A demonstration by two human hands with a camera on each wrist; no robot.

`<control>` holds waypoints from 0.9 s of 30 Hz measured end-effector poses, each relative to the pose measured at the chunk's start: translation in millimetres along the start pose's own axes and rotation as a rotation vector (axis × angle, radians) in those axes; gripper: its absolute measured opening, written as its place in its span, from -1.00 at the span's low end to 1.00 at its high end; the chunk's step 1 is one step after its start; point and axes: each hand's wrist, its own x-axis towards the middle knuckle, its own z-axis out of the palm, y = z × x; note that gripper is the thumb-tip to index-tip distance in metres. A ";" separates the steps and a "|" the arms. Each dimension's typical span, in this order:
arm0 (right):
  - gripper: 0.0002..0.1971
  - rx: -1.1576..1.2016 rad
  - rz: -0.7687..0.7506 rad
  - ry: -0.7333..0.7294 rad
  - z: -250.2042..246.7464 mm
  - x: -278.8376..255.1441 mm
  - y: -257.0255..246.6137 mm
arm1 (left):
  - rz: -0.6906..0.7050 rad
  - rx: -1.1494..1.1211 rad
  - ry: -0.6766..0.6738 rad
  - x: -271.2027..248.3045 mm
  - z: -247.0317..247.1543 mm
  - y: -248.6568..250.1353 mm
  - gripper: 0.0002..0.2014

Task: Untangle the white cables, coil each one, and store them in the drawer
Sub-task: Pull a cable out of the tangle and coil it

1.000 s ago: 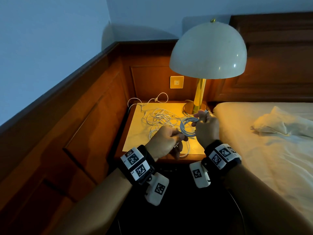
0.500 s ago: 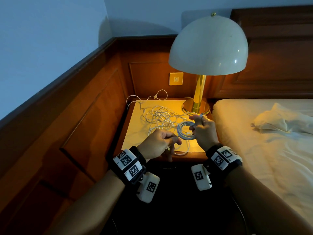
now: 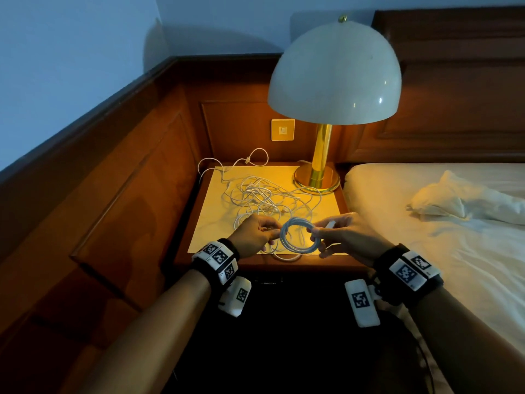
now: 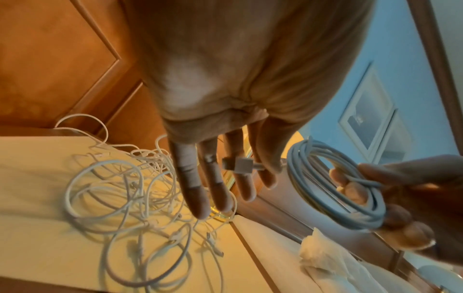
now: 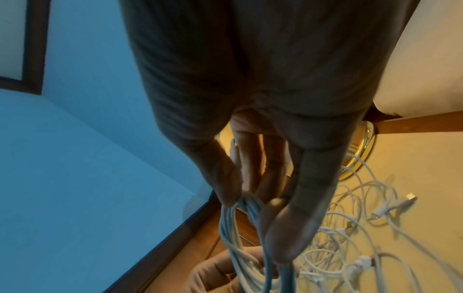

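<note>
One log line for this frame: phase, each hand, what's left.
phase: coiling | right hand: grips coiled cable | left hand: pinches its plug end | left: tangled cables on nightstand

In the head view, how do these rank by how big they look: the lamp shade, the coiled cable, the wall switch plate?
1. Lamp shade, clearly largest.
2. Coiled cable, held between both hands; it is nearer the camera, so it may look bigger.
3. Wall switch plate, smallest.

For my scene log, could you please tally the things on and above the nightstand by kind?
Coiled white cable, held by the right hand, its plug end pinched by the left hand: 1
Tangled heap of white cables, strands too knotted to count: 1
Lamp: 1
Wall switch plate: 1
Total: 4
</note>
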 end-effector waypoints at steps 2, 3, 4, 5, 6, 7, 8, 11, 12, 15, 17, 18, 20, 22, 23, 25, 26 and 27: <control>-0.74 -0.037 0.017 0.031 -5.4 -1.0 4.7 | 0.004 0.016 -0.026 7.8 10.2 1.8 -0.81; -0.76 -0.051 0.025 0.053 -6.3 -0.4 7.9 | 0.016 0.024 -0.042 10.3 14.7 2.7 -0.81; -0.78 -0.058 0.036 0.085 -8.7 0.6 11.5 | 0.023 0.019 -0.062 15.5 20.5 2.9 -0.83; -0.80 -0.058 0.044 0.124 -11.4 3.1 16.4 | 0.013 0.006 -0.079 19.7 25.8 3.8 -0.84; -0.81 -0.054 0.044 0.168 -14.2 6.3 21.7 | -0.010 -0.013 -0.088 24.0 30.5 4.0 -0.81; -0.82 -0.046 0.042 0.214 -17.8 10.3 27.4 | -0.035 -0.028 -0.086 28.2 34.7 3.5 -0.75; -0.82 -0.032 0.043 0.262 -21.9 14.9 33.0 | -0.054 -0.053 -0.070 32.4 37.7 1.8 -0.69; -0.84 0.040 0.078 0.398 -34.6 30.4 47.9 | -0.035 -0.053 0.075 39.3 37.9 -12.4 -0.62; -0.85 0.064 0.096 0.430 -39.3 35.9 51.9 | -0.018 -0.025 0.148 40.4 35.9 -21.0 -0.61; -0.91 0.098 0.166 0.540 -56.3 53.4 62.7 | 0.009 0.087 0.382 35.9 25.7 -48.2 -0.61; -0.86 0.061 0.167 0.649 -69.2 66.8 72.7 | 0.041 0.204 0.521 30.6 17.7 -67.5 -0.64; -0.83 0.019 0.138 0.709 -75.0 74.0 77.9 | 0.060 0.276 0.572 28.7 13.6 -78.1 -0.65; -0.80 -0.137 0.038 0.832 -82.3 86.0 84.7 | 0.049 0.423 0.630 27.9 6.3 -101.1 -0.66; -0.79 -0.408 -0.119 0.920 -85.0 94.8 86.9 | -0.044 0.536 0.629 30.4 1.7 -120.5 -0.68; -0.79 -0.562 -0.217 0.933 -86.1 100.3 89.7 | -0.094 0.589 0.612 32.5 0.3 -129.6 -0.68; -0.77 -0.888 -0.359 0.855 -84.1 108.4 98.1 | -0.180 0.711 0.549 36.7 -1.1 -145.9 -0.61; -0.72 -1.043 -0.368 0.793 -82.3 111.3 105.7 | -0.214 0.754 0.519 38.5 -0.8 -153.7 -0.56; -0.64 -1.174 -0.354 0.732 -80.7 113.1 113.8 | -0.232 0.766 0.502 39.7 0.9 -160.3 -0.52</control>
